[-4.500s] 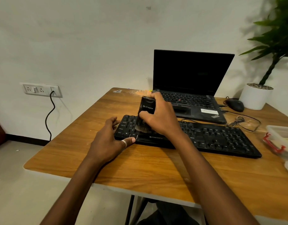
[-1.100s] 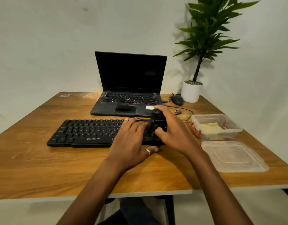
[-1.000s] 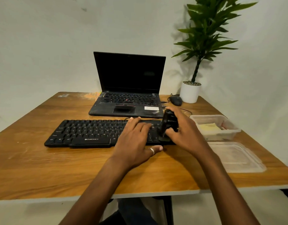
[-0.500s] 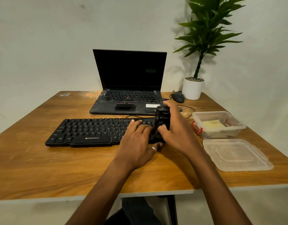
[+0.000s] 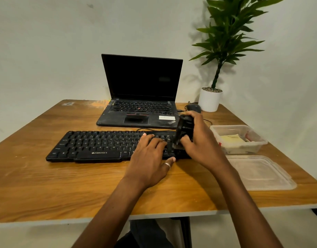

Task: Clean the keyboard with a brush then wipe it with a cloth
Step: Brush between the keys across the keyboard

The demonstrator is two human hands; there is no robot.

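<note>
Four and a half seconds ago the brush (image 5: 185, 127) was at the left end of the keyboard (image 5: 100, 145) and the left hand (image 5: 148, 158) braced that end's front corner; now both hands have shifted to the right end. Over the last half second little has changed apart from a small shift in the brush's tilt. The right hand (image 5: 202, 145) grips the brush, fingers curled over its top and far side, thumb pressed on its near face. The left hand lies flat, fingers straight across the keys right of centre, and its ringed thumb rests at the keyboard's front edge. The brush is a stubby black block with a pale logo on its face, leaning with its top towards the right, its bristle end down on the rightmost keys. The keyboard is black, full-width, with a white brand name under the space bar. It lies on the wooden table (image 5: 46, 185) in front of the open laptop (image 5: 139, 111). Its right end is hidden behind the right hand.
</note>
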